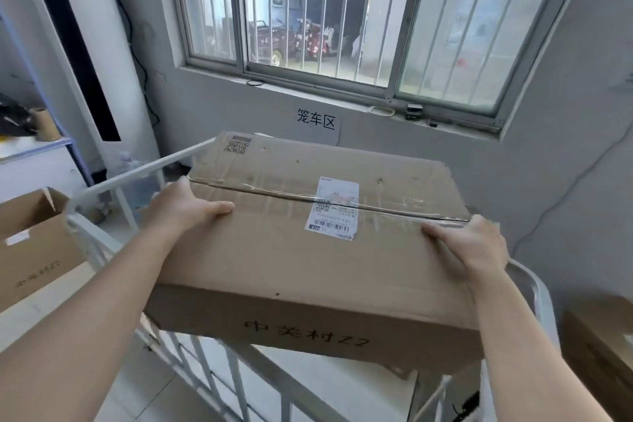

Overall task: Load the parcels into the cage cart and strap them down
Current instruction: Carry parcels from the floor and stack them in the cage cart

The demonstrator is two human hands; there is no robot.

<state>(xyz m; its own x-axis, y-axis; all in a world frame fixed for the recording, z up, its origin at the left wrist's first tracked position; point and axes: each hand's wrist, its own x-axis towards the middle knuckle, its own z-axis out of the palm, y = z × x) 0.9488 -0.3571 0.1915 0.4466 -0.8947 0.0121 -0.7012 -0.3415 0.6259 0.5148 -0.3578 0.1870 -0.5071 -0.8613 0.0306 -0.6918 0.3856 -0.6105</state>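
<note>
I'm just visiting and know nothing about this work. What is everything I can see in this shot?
parcel: one, brown cardboard, taped shut, held above the cage cart
shipping label: one, white, on the parcel's top
cage cart: one, white metal bars, below the parcel
open box: one, brown, left of the cart
second box: one, brown, lower right corner
wall sign: one, white with black characters, under the window
window: one, barred, far wall
tall unit: one, white with black panel, far left
scooters: a few, red and dark, outside
left hand: bare, grips the parcel's left edge
right hand: bare, grips its right edge
</note>
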